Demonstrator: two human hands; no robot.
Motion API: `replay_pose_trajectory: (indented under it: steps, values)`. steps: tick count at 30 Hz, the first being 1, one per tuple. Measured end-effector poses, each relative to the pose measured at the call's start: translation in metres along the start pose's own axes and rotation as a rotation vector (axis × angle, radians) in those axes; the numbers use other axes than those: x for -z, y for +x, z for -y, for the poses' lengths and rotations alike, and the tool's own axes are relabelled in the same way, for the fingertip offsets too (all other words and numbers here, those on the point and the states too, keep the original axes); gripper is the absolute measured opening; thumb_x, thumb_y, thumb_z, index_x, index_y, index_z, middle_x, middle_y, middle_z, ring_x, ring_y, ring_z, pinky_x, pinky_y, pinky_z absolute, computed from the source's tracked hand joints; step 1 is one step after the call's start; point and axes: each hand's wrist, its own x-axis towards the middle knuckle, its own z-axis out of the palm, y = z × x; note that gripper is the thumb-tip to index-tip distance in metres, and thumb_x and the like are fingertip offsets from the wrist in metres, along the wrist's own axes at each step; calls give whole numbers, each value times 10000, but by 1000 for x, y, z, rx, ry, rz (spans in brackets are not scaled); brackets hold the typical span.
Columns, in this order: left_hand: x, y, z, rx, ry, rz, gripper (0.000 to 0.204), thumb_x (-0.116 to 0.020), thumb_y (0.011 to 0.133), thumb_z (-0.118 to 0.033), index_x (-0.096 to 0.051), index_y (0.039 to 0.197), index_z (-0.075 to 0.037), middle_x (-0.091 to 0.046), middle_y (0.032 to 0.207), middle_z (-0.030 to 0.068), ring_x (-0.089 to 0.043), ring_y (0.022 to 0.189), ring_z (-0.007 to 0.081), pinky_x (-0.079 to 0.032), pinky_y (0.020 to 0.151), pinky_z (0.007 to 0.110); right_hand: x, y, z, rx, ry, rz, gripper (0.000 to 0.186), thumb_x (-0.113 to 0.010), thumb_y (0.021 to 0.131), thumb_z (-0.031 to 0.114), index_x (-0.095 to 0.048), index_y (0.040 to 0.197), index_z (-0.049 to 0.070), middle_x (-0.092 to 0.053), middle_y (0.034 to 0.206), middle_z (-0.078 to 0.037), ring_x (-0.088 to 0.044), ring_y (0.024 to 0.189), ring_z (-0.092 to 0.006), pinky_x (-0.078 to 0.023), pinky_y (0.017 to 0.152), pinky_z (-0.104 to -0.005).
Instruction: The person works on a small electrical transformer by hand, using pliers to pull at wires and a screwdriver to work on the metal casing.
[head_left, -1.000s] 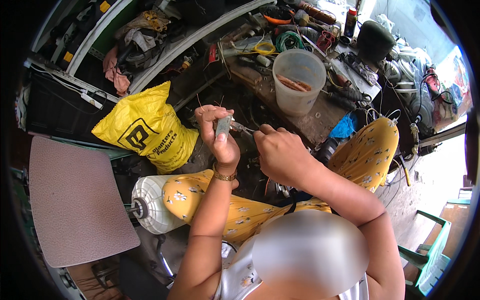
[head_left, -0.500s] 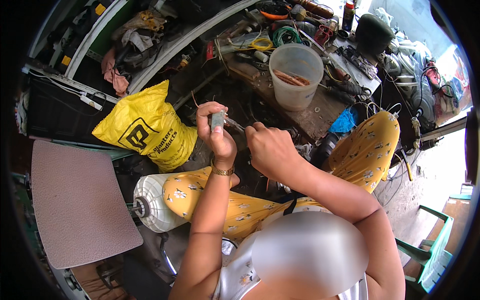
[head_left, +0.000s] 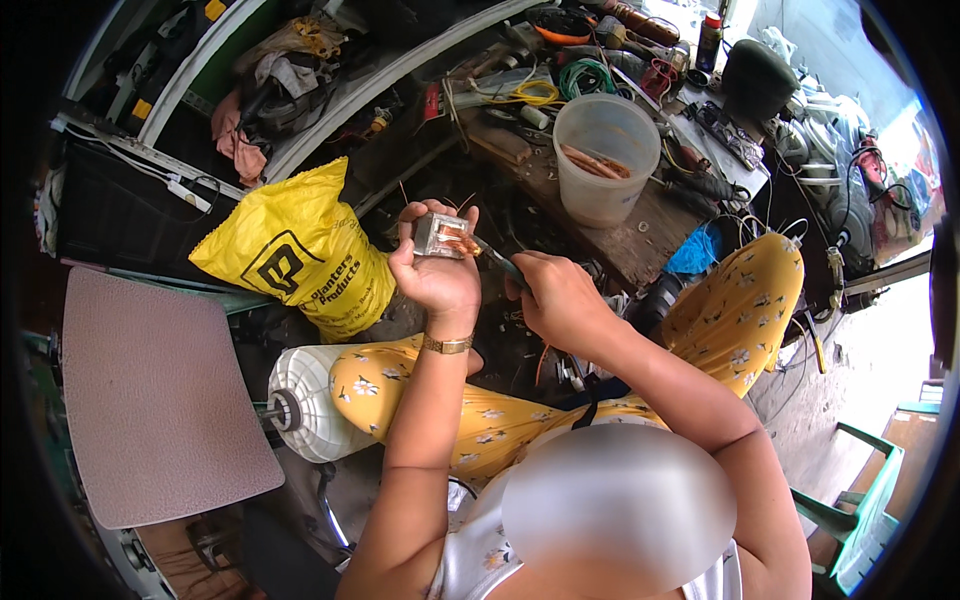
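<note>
My left hand [head_left: 440, 281] is raised in front of me, its fingers curled around a small transformer [head_left: 438, 234]. Its grey metal core faces up, and copper winding [head_left: 461, 243] bulges from its right side. Thin copper strands stick out beyond the fingers. In my right hand [head_left: 561, 301] is a slim hand tool [head_left: 513, 270] with a dark greenish handle. Its tip meets or nearly meets the copper winding; whether it is pliers or a screwdriver I cannot tell. My right fingers hide much of the handle.
A yellow sack [head_left: 302, 258] stands left of my hands. Beyond them, a translucent bucket [head_left: 598, 190] containing copper pieces sits on a wooden board [head_left: 530, 185] among wires and tools. A white fan motor housing [head_left: 318, 408] lies by my knee, beside a brown padded seat [head_left: 165, 395].
My left hand has turned, so the transformer's broad face and copper winding now show. My right hand with the tool has shifted slightly right and nearer to me. The whole view has tilted slightly.
</note>
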Motion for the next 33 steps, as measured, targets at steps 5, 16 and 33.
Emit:
replay_pose_trajectory:
  steps: [5, 16, 33]
  values:
    - [2, 2, 5, -245, 265, 138, 423, -469, 758, -362, -522, 1012, -27, -496, 1013, 102, -517, 960, 208, -519, 877, 441, -6, -6, 6, 89, -256, -80, 169, -559, 731, 31, -560, 891, -24, -587, 1006, -200, -593, 835, -402, -499, 710, -483]
    - [0, 3, 5, -435, 521, 273, 441, -528, 718, -386, -551, 970, -25, -445, 1011, 93, -478, 946, 189, -522, 861, 406, 0, -4, 18, 96, -451, -84, 177, -574, 714, 53, -562, 873, -24, -566, 981, -196, -584, 868, -376, -483, 732, -486]
    - [9, 2, 3, 83, -79, -140, 366, -490, 779, -370, -554, 1039, -120, -588, 999, 74, -560, 929, 239, -476, 840, 499, -10, 4, -7, -8, 30, -84, 68, -539, 720, -37, -552, 786, -34, -585, 819, -225, -589, 782, -439, -465, 668, -467]
